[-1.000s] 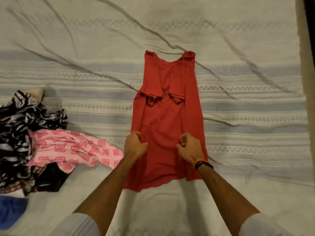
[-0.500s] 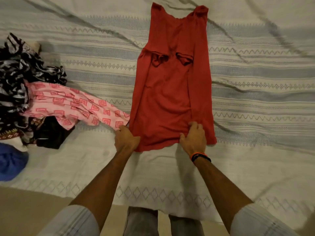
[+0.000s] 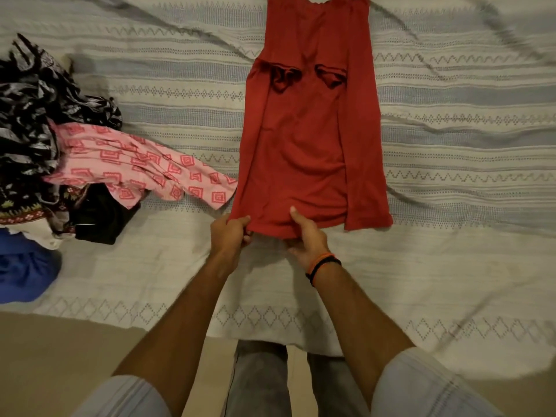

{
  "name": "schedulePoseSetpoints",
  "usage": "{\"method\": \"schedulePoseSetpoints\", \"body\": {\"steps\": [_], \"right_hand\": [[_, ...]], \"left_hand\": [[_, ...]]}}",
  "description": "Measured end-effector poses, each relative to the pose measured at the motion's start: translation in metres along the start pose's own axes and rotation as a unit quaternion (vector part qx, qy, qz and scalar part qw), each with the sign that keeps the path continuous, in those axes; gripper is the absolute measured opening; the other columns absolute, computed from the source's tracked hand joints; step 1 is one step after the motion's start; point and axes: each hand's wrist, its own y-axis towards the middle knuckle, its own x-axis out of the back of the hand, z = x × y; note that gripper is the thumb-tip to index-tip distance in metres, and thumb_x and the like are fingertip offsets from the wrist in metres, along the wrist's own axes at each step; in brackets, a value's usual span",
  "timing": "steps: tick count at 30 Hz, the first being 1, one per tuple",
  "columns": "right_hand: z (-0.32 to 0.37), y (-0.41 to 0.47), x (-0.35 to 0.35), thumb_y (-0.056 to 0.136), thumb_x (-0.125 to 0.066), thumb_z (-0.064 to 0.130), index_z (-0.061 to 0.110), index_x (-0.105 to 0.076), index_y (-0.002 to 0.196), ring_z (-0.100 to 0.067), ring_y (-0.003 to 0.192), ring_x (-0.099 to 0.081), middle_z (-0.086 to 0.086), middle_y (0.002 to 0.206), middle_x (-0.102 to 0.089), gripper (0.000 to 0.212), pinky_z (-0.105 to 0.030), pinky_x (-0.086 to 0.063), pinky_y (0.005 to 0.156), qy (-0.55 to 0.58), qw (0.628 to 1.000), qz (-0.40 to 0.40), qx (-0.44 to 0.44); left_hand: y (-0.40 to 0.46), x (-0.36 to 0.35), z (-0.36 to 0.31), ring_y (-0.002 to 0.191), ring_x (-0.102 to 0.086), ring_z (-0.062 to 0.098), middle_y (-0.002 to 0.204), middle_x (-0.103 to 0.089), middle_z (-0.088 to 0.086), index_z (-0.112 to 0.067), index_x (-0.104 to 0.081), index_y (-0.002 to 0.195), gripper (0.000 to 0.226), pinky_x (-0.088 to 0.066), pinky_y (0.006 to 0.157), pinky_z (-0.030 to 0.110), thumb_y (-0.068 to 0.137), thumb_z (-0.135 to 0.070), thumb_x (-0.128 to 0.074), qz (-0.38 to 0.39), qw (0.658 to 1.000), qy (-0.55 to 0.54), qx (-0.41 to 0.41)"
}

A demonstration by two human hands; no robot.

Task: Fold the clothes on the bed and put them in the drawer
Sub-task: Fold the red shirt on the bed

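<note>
A red garment (image 3: 304,139) lies flat on the bed (image 3: 451,266), its sides folded inward and its neck end at the top edge of the view. My left hand (image 3: 230,236) grips the hem at its near left corner. My right hand (image 3: 307,237) pinches the hem near its middle, thumb on top of the cloth. The hem's right corner lies loose on the bedspread. No drawer is in view.
A heap of unfolded clothes sits at the left: a pink patterned piece (image 3: 135,167), black-and-white fabric (image 3: 36,103), a black item (image 3: 99,215) and a blue one (image 3: 24,266). The bed's near edge runs across the bottom, with floor (image 3: 60,350) and my legs below.
Both hands slid from the garment's middle down to its hem and now hold it. The view tilted downward, bringing the bed edge and floor into sight.
</note>
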Motion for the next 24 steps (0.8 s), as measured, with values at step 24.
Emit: {"method": "schedulePoseSetpoints", "body": {"steps": [24], "right_hand": [[0.078, 0.02, 0.122, 0.083, -0.064, 0.013, 0.012, -0.068, 0.098, -0.028, 0.107, -0.052, -0.008, 0.111, -0.059, 0.016, -0.039, -0.045, 0.094, -0.486, 0.7, -0.243, 0.463]], "left_hand": [[-0.003, -0.026, 0.043, 0.094, -0.066, 0.022, 0.113, -0.068, 0.009, 0.002, -0.066, 0.118, 0.049, -0.056, 0.086, 0.036, 0.074, -0.008, -0.084, -0.115, 0.987, -0.111, 0.0]]}}
